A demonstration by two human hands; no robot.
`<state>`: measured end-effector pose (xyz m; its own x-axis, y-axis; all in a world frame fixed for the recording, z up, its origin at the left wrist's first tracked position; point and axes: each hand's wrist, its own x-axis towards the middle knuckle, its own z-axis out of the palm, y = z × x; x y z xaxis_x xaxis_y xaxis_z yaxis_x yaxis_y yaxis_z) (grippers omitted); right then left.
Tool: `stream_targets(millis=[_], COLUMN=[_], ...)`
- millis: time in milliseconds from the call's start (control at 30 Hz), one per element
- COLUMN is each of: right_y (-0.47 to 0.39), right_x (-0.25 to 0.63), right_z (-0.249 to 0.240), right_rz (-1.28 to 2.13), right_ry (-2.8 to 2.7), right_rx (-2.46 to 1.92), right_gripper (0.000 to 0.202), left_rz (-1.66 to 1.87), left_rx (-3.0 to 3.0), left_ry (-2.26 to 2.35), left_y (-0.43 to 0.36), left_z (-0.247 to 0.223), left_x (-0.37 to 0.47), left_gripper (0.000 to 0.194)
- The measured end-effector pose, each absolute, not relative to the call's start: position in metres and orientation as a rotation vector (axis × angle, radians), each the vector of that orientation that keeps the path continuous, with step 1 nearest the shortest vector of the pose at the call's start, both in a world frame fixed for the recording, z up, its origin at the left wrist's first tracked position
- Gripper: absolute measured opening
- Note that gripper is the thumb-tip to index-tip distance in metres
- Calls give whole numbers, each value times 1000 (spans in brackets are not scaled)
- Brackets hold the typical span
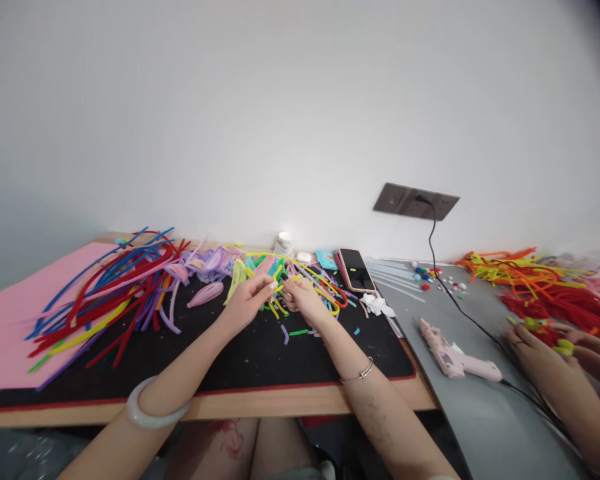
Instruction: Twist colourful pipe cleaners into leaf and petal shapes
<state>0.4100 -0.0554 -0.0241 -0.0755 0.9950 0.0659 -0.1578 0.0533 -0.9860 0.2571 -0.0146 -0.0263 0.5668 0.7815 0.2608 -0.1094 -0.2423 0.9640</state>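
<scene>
Over the black mat (205, 367), my left hand (250, 298) and my right hand (304, 300) are close together with fingers pinched. Between the fingertips is a small yellow pipe cleaner piece (279, 289); both hands seem to grip it, though the fingers hide much of it. A small dark bit shows near the right fingertips, too small to name. Behind and below the hands lie yellow, green and pink pipe cleaners (237, 273). Short cut pieces, among them a green piece (299, 332), rest on the mat nearer to me.
Many pipe cleaners (100, 293) spread over pink card (10, 320) at left. A paper cup (284, 244) and phone (357, 271) stand farther back. At right are a corded glue gun (455, 357), pompoms (425, 275) and another person's hands (545, 353) by red pipe cleaners.
</scene>
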Motion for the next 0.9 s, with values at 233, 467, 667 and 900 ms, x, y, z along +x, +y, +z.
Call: stream_targets(millis=[233, 467, 667, 900], right_y=[-53, -58, -58, -57], right_x=[412, 408, 412, 410], right_z=[-29, -25, -29, -27], right_rz=[1266, 1181, 1036, 1113], right_ry=[-1309, -1481, -1595, -1534], right_rx=[-979, -949, -1001, -946], right_gripper=[45, 46, 43, 43], left_rz=[776, 592, 374, 402], left_rx=[1193, 947, 884, 828], left_ry=[583, 602, 503, 509], left_y=[-10, -10, -6, -8], left_z=[-29, -25, -29, -25], left_x=[260, 258, 256, 255], left_gripper=[37, 23, 35, 38])
